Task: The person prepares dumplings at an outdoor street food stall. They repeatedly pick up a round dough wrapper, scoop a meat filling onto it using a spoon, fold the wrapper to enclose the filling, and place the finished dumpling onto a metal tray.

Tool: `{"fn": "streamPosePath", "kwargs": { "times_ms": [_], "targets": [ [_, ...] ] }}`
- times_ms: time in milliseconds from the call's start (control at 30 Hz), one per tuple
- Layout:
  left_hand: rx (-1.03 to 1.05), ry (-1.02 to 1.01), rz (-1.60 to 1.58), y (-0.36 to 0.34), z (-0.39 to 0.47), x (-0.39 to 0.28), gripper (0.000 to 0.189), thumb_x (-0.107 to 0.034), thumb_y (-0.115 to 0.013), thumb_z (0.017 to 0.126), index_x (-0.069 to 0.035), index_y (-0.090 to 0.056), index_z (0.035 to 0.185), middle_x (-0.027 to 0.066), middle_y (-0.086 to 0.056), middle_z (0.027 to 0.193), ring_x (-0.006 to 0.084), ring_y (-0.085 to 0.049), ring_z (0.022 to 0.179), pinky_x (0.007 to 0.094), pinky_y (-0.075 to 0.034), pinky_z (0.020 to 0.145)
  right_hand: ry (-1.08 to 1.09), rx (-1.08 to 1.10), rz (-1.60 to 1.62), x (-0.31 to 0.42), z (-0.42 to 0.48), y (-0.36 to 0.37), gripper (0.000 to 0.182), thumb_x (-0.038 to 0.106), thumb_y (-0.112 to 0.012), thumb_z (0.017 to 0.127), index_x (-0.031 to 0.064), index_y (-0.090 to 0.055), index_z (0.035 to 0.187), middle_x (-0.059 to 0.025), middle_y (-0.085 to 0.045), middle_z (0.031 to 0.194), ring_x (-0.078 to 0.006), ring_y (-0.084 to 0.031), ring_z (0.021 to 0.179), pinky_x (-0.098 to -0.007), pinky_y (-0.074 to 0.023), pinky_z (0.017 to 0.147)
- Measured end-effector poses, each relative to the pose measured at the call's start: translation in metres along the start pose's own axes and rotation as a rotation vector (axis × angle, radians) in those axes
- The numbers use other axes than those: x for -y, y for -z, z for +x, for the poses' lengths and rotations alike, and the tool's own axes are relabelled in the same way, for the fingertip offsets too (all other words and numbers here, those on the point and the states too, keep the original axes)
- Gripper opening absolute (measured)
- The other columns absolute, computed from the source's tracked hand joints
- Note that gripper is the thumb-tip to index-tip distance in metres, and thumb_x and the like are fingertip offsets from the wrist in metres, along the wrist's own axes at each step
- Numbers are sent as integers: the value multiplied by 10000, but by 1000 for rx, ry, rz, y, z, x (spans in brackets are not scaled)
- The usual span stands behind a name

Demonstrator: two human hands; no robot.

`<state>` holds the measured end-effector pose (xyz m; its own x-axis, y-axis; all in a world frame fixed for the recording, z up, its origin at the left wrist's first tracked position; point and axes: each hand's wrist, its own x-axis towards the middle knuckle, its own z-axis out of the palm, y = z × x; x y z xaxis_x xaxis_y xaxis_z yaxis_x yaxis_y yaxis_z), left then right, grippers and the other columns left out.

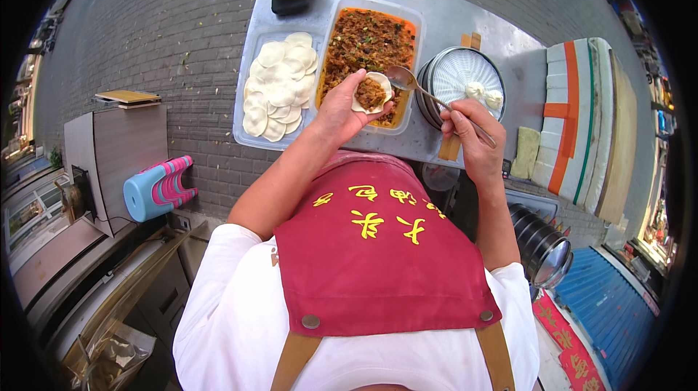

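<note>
My left hand (pixel 344 109) holds a round dough wrapper (pixel 385 83) with a mound of brown filling (pixel 371 93) on it, above the near end of a plastic tub (pixel 420 20) of chopped filling in orange oil. In my right hand (pixel 475 132) is a metal spoon (pixel 402 79), its bowl just right of the wrapper. Left of the tub, a pile of round wrappers (pixel 281 85) lies in a shallow plastic tray (pixel 238 118). Two pleated buns (pixel 484 94) sit on the white woven liner of a round steamer (pixel 455 72) at the right.
A black case (pixel 290 0) and a small sign stand at the table's (pixel 452 9) far left corner. White foam boxes with orange tape (pixel 561 118) are at the right, beside a folded cloth (pixel 525 152). Stacked plastic stools (pixel 158 186) stand at the left; round metal pans (pixel 537 238) lie lower right.
</note>
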<state>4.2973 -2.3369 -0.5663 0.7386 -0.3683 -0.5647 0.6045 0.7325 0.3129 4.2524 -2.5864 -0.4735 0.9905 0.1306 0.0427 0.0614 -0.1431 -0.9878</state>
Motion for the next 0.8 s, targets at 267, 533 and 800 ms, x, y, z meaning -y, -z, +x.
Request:
{"fn": "streamPosePath", "kwargs": {
  "times_ms": [267,533,800],
  "targets": [
    [-13,-53,6,4,-5,-1,336,-200,-610,1058,-21,-530,1331,171,-642,1252,303,-662,1144,486,-611,939,243,92,-458,-2,-7,-3,147,-42,-678,939,-34,-689,1085,-132,-684,983,-238,-693,809,-312,-552,711],
    [-43,-47,85,15,-13,6,229,-179,-601,1062,-44,-608,1247,107,-669,1198,238,-673,1108,463,-599,964,165,385,-876,-125,-15,-52,259,-11,-638,856,13,-681,1110,-145,-622,984,-349,-661,898,-435,-550,779],
    [-4,-1,269,-3,-15,17,201,-198,-590,1068,-68,-634,1215,63,-690,1161,186,-689,1064,404,-608,930,-81,-24,-352,-83,0,-46,334,32,-687,932,-20,-644,1259,-141,-658,1057,-254,-687,881,-338,-559,765]
  ]
}}
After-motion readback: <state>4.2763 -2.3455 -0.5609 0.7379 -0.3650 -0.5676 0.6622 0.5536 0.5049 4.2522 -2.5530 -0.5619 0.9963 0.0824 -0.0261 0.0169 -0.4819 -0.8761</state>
